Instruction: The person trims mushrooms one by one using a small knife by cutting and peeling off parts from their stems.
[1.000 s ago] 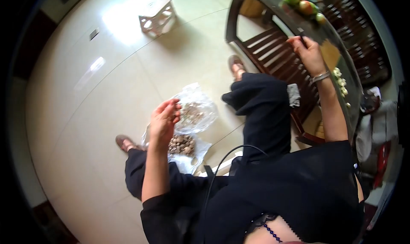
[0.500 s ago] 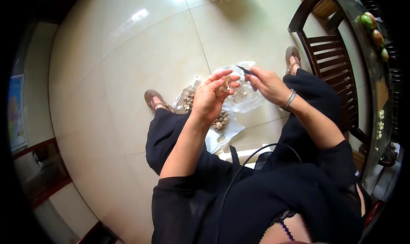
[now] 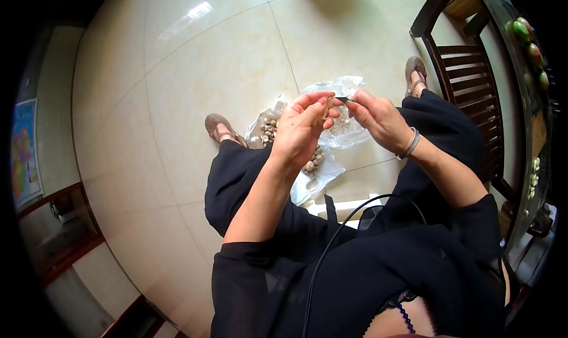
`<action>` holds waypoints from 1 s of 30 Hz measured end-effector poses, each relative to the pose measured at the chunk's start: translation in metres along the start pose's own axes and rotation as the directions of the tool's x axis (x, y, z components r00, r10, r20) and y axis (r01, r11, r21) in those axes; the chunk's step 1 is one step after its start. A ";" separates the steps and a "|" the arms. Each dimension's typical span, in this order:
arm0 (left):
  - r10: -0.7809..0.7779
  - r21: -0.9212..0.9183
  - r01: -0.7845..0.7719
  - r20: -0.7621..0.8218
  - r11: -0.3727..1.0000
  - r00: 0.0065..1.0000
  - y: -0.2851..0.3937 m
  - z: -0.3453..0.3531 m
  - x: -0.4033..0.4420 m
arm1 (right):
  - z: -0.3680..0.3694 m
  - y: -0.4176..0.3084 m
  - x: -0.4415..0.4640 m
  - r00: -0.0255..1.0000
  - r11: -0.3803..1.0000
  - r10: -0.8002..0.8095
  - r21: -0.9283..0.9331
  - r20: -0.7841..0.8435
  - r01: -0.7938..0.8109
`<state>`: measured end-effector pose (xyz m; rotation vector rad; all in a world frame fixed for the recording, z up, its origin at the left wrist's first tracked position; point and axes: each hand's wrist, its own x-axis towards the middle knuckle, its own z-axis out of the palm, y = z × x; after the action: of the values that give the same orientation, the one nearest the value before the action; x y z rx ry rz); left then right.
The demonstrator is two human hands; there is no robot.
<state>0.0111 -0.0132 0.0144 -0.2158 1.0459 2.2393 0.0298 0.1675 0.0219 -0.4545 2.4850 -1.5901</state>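
My left hand point(image 3: 300, 125) is closed around a small pale-brown mushroom point(image 3: 329, 107), mostly covered by the fingers. Gripped in my right hand point(image 3: 378, 118) is a small knife point(image 3: 342, 99); its dark blade reaches the mushroom at the left fingertips. Below the hands, small round mushrooms point(image 3: 269, 130) lie on a white plastic bag point(image 3: 255, 128). A second heap of mushrooms point(image 3: 314, 160), partly behind my left wrist, rests on another white bag point(image 3: 329, 175). Under the knife, a clear plastic bag point(image 3: 354, 138) carries small brownish scraps.
Pale tiles make up the floor point(image 3: 213, 60). At the right stand a dark slatted wooden chair point(image 3: 470, 89) and a table edge with mangoes point(image 3: 534, 54) on it. A black cable point(image 3: 349, 217) runs across my lap. My shoes point(image 3: 220, 128) are on either side of the bags.
My right hand has brought the knife down and left against the mushroom; before, its blade pointed up, apart from it. The view has shifted slightly.
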 end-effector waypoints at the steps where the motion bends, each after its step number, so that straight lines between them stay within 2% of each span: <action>1: 0.002 -0.002 -0.002 -0.002 1.000 1.000 0.002 0.001 -0.001 | 0.001 0.000 0.000 0.999 1.000 -0.019 0.018 -0.030 0.020; 5: -0.033 -0.022 0.033 -0.002 0.999 0.999 0.007 0.006 -0.003 | 0.001 -0.002 0.001 0.997 0.997 0.047 -0.059 -0.063 -0.051; 7: -0.021 -0.017 0.021 0.013 1.000 1.000 0.007 0.007 -0.003 | 0.003 0.004 0.005 0.994 0.975 0.044 0.220 -0.103 -0.021; 8: -0.002 -0.001 0.002 -0.006 1.000 1.000 0.006 0.007 -0.003 | 0.002 0.005 0.006 0.994 0.975 0.045 0.219 -0.102 -0.021; 9: 0.018 0.015 -0.018 -0.025 1.000 1.000 0.005 0.008 -0.003 | 0.003 0.004 0.007 0.994 0.943 0.090 0.325 -0.066 -0.064; 11: 0.026 0.024 -0.025 -0.039 0.999 0.999 0.001 0.006 -0.002 | 0.009 0.005 0.009 0.988 0.803 0.156 0.585 -0.013 -0.119; 12: 0.034 0.035 -0.032 -0.053 0.999 0.998 0.000 0.005 -0.002 | 0.011 0.005 0.009 0.987 0.804 0.157 0.583 -0.015 -0.119; 15: -0.003 0.072 0.004 -0.014 0.997 1.000 -0.002 0.008 -0.003 | 0.008 0.007 0.011 0.990 0.910 0.139 0.394 0.006 -0.130; 17: -0.025 0.123 0.035 -0.084 0.992 0.996 -0.003 0.015 -0.006 | 0.006 0.000 0.010 0.978 0.875 0.206 0.441 0.034 -0.200; 18: -0.002 0.155 0.011 -0.060 0.988 0.998 -0.007 0.011 -0.005 | 0.013 0.014 0.009 0.984 0.895 0.176 0.417 0.000 -0.160; 19: 0.012 0.197 0.002 -0.067 0.980 0.998 -0.006 0.014 -0.006 | 0.010 0.015 0.009 0.994 0.983 0.020 0.183 -0.109 0.000; 20: 0.024 0.191 -0.013 -0.056 0.982 0.998 -0.008 0.011 -0.003 | 0.005 0.007 0.009 0.992 0.994 0.004 0.108 -0.124 0.009; 21: 0.027 0.202 -0.001 -0.125 0.979 0.992 -0.009 0.014 -0.005 | 0.006 0.008 0.008 0.987 0.998 -0.006 0.059 -0.158 0.016; 27: -0.003 0.167 0.010 -0.044 0.986 0.999 -0.015 -0.005 0.002 | 0.010 0.014 0.004 0.989 0.991 0.013 0.131 -0.147 0.006; 30: 0.058 0.196 -0.050 -0.038 0.979 0.998 -0.014 -0.009 0.004 | 0.011 0.014 0.003 0.992 0.996 -0.019 0.082 -0.125 0.030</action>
<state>0.0156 -0.0116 -0.0021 -0.1532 1.3004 2.1703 0.0277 0.1626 0.0048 -0.3867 2.4983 -1.7759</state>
